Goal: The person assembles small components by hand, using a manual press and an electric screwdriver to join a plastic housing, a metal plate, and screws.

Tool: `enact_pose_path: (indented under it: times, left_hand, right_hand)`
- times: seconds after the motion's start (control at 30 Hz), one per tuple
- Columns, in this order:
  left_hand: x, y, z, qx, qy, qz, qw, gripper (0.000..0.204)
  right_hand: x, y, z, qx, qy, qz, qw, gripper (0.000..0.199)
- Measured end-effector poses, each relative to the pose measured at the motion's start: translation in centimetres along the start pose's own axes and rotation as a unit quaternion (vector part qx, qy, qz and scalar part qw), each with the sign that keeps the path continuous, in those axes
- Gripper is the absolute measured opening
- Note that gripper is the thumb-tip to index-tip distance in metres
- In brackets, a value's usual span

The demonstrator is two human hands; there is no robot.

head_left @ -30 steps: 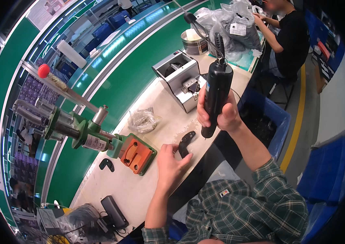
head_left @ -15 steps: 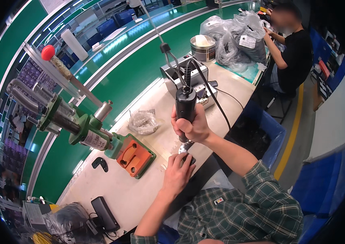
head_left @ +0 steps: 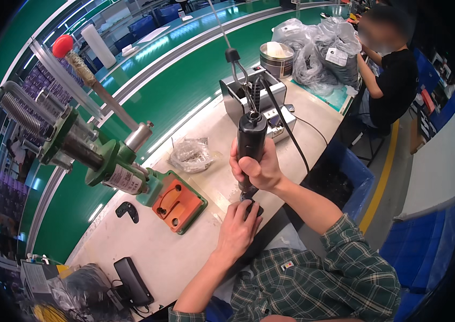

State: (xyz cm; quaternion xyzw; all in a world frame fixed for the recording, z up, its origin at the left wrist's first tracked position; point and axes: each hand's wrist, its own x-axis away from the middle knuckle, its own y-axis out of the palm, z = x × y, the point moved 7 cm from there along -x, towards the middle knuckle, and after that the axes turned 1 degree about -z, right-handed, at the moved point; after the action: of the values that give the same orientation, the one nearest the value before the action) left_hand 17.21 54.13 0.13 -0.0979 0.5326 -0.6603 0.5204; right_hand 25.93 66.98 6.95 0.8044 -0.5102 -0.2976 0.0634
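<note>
My right hand [head_left: 258,167] is wrapped round the black body of an electric screwdriver [head_left: 250,134], held nearly upright. The tool hangs from a cable and metal hanger, and a black cord runs from its top. Its lower tip meets a small black part [head_left: 257,209] near the table's front edge. My left hand [head_left: 237,229] holds that part down with its fingers, which cover much of it. I cannot make out the part's kind or any screw at the tip.
Left stands a green hand press [head_left: 104,161] with an orange plate [head_left: 176,206]. Nearby lie a clear plastic bag [head_left: 192,155], a black curved part [head_left: 127,212] and a black power adapter [head_left: 133,282]. Behind are a grey box-shaped machine [head_left: 233,99], a tin [head_left: 277,60] and bagged parts [head_left: 313,56]. A person [head_left: 394,75] sits far right.
The screwdriver in my right hand has come down, so its tip now meets the black part under my left fingers. The view has shifted slightly.
</note>
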Motion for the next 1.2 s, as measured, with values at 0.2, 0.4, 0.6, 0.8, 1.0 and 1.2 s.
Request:
enact_pose_path:
  times: [0.2,0.4,0.6,0.8,1.0,1.2]
  left_hand:
    - [0.11,0.09,-0.03,0.011,-0.001,0.003,1.0,0.041]
    - [0.14,0.06,-0.08,0.009,0.001,0.005,1.0,0.041]
    - [0.15,0.07,-0.14,0.011,0.003,0.002,1.0,0.04]
    - [-0.03,-0.15,0.01,0.008,-0.001,-0.004,1.0,0.039]
    - [0.0,-0.1,-0.02,0.009,0.0,-0.002,1.0,0.039]
    - [-0.08,-0.21,0.03,0.0,-0.002,-0.006,1.0,0.039]
  right_hand:
    - [-0.02,0.25,-0.18,0.051,-0.001,-0.014,0.999,0.057]
    - [-0.01,0.02,-0.28,0.046,0.003,-0.009,0.999,0.059]
    - [0.05,0.18,-0.21,0.037,0.005,-0.013,0.999,0.06]
    - [0.1,0.15,-0.14,0.038,0.0,-0.018,0.999,0.061]
    - [0.17,0.26,-0.31,0.049,-0.002,-0.024,0.998,0.063]
    - [0.13,0.46,-0.41,0.036,0.0,-0.024,0.999,0.064]
